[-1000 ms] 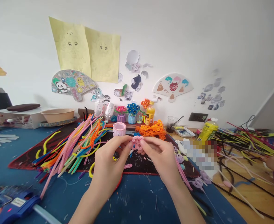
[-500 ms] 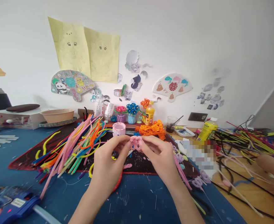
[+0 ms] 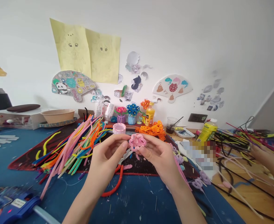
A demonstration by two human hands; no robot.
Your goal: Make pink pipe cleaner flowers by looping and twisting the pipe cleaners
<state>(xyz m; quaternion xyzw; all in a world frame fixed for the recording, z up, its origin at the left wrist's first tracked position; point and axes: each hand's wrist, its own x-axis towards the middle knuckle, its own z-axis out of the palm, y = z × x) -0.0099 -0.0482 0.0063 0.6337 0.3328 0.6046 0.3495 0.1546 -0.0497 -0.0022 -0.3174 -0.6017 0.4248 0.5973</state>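
Observation:
A pink pipe-cleaner flower (image 3: 137,142) with looped petals is held up in front of me, between both hands. My left hand (image 3: 110,152) pinches its left edge with thumb and fingertips. On the other side, my right hand (image 3: 157,154) grips it, the thumb pressed on the lower petals. Below the hands lie scissors (image 3: 117,183) with red handles, blades partly hidden by my left hand. Just behind stands a pink pipe-cleaner pot (image 3: 119,128). Bundled pipe cleaners (image 3: 69,144) in many colours lie to the left.
A blue glue gun (image 3: 18,203) lies at the front left. Orange pipe-cleaner flowers (image 3: 153,129) are piled behind my right hand, lilac ones (image 3: 198,183) lie right. Small flower pots (image 3: 131,119) line the wall. Another person's hand (image 3: 265,158) reaches among pipe cleaners at far right.
The flower has turned so its looped petals face me more, and my hands have shifted on it. More of the scissors shows. The other person's hand has moved into the pipe cleaners.

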